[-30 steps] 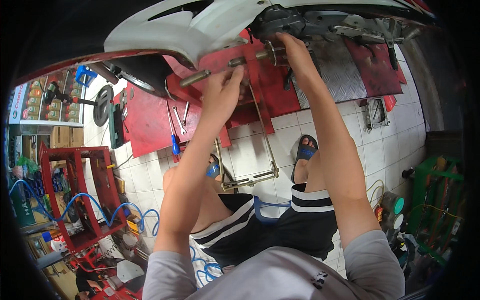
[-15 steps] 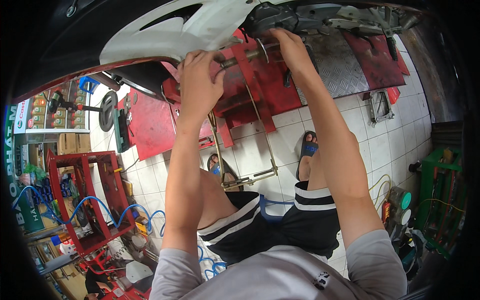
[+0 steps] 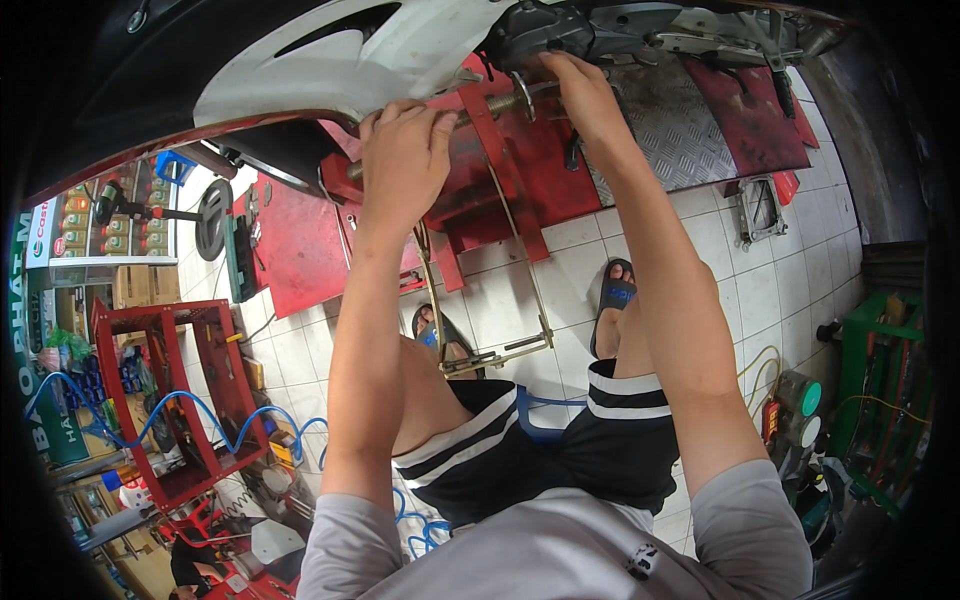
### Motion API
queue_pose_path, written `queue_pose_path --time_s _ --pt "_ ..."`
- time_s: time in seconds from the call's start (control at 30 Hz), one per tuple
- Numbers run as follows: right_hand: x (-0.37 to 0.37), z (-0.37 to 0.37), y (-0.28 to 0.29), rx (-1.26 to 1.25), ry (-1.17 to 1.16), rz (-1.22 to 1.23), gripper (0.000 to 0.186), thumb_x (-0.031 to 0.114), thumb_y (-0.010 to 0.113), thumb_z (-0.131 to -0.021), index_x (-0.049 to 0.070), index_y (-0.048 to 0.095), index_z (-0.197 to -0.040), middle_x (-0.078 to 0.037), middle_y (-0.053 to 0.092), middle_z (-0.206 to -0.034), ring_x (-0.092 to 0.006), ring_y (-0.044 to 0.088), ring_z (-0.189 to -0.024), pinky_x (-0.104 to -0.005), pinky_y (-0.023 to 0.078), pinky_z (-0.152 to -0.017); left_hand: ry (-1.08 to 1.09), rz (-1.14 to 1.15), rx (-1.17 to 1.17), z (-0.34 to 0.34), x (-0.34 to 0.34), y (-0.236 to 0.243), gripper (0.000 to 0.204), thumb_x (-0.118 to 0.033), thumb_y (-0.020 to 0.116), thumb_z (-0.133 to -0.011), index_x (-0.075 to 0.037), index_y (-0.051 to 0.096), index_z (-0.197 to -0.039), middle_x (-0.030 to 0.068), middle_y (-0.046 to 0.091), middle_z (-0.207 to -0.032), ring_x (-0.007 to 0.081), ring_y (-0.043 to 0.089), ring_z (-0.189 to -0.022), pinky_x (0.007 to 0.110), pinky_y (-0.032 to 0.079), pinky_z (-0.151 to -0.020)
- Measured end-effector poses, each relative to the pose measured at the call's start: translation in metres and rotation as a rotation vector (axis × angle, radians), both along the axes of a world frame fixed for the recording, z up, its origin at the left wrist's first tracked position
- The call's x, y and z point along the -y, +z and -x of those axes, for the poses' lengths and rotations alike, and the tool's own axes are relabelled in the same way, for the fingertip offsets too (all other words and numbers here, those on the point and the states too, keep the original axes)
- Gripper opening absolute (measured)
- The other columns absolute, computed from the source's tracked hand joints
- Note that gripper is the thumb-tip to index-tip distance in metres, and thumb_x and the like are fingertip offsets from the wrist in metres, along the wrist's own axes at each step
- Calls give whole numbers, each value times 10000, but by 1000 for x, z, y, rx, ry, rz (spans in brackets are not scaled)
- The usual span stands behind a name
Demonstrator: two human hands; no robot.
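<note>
At the left hand (image 3: 405, 152), a threaded rod (image 3: 503, 103) slants up rightward.

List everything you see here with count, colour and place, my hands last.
Motorbike panel: one, white, upper left of centre.
Engine: one, dark grey, top centre.
Rod: one, metallic, upper centre.
Platform: one, red, upper middle.
Tread plate: one, grey, right of centre.
Metal frame: one, brassy, centre.
Cart: one, red, left.
Rack: one, green, far right.
Hose: at least one, blue, left.
Other clutter: uncountable, mixed, both sides.
Floor: one, white tiles, beneath.
Sandals: two, dark, centre.
Shorts: one pair, black, white-striped, lower centre.
Left hand: one, bare, over the rod.
Right hand: one, bare, beside the engine.
</note>
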State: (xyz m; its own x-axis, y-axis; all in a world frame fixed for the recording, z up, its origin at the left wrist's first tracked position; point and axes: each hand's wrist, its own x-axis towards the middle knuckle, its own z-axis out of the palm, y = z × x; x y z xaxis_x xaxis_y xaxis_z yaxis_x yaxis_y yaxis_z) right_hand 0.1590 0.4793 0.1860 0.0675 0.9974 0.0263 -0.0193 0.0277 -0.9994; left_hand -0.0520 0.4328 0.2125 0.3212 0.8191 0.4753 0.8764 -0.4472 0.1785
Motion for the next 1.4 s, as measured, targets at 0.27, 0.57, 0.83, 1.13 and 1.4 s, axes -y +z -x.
queue_pose_path --time_s 0.27,0.57,0.83,1.13,1.4 --pt "-1 -1 -2 15 1 -2 449 354 518 -881 -2 654 -1120 -127 680 -1054 -208 616 -968 -319 472 -816 -37 -17 75 -3 1 2 237 -159 656 -793 -17 629 -981 125 639 -971 315 558 -974 433 367 -918" --pt "-1 -1 -3 35 5 19 443 361 528 -873 3 669 -1093 -126 685 -1024 -197 619 -937 -317 472 -804 -7 7 124 -8 4 2 265 -196 643 -808 -24 644 -1010 143 646 -971 319 566 -984 418 382 -909" --pt "9 3 5 4 125 206 482 389 507 -896 12 616 -1176 -91 665 -952 -156 612 -837 -304 480 -750 29 35 216 -10 4 3 306 -245 622 -822 -35 631 -1045 136 636 -1000 325 564 -993 424 383 -915" --pt "11 8 15 -173 60 -68 352 285 494 -930 19 636 -1112 -95 678 -933 -152 623 -839 -271 466 -756 19 28 197 -2 4 -1 317 -183 675 -776 -30 608 -1046 110 651 -984 313 559 -961 431 375 -893" --pt "7 4 17 -154 22 -319 298 203 518 -910 -23 660 -1041 -94 696 -923 -144 628 -876 -262 459 -797 -3 60 116 -2 5 -2 307 -281 628 -841 -22 624 -1005 152 658 -926 339 604 -893 441 444 -794"
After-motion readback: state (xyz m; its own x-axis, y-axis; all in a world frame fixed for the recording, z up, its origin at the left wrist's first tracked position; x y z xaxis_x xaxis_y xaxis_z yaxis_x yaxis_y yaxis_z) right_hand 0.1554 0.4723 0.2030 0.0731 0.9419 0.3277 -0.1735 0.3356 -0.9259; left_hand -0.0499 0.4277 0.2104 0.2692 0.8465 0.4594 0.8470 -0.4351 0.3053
